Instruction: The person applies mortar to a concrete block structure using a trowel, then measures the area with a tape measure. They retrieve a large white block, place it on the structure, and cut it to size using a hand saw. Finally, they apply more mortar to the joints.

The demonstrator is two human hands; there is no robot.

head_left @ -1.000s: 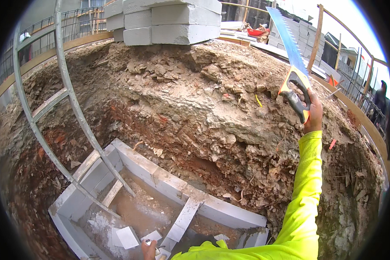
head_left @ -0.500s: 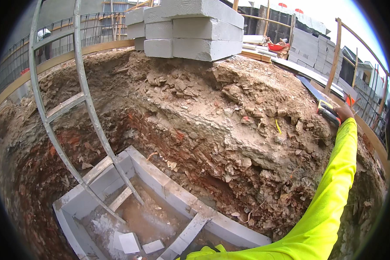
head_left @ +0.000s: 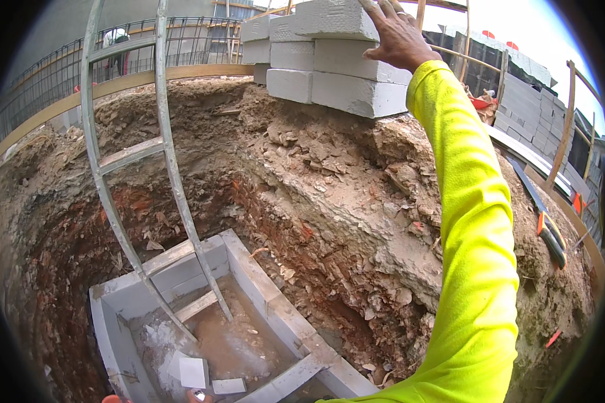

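My right hand (head_left: pixel 400 40), fingers spread, is raised against the upper corner of a stack of pale grey blocks (head_left: pixel 291 86). A handsaw (head_left: pixel 550 236) with an orange-and-black handle lies on the dirt ledge to the right of my sleeve. My left hand (head_left: pixel 199 397) barely shows at the bottom edge, closed around a small object too hidden to name. Near it, small white block pieces (head_left: pixel 193 373) lie inside a block-walled enclosure (head_left: pixel 114 326) on the pit floor.
A metal ladder (head_left: pixel 166 168) stands in the block enclosure and leans up past the rough dirt pit wall (head_left: pixel 336 282). Wooden boards (head_left: pixel 20 138) and rebar cages border the top, with a person behind the rebar (head_left: pixel 119 54). More stacked blocks (head_left: pixel 528 111) stand at right.
My right hand put the saw down on the right-hand ledge, released it, and moved up and left to the block stack. The view has turned toward the right, shifting the scene.
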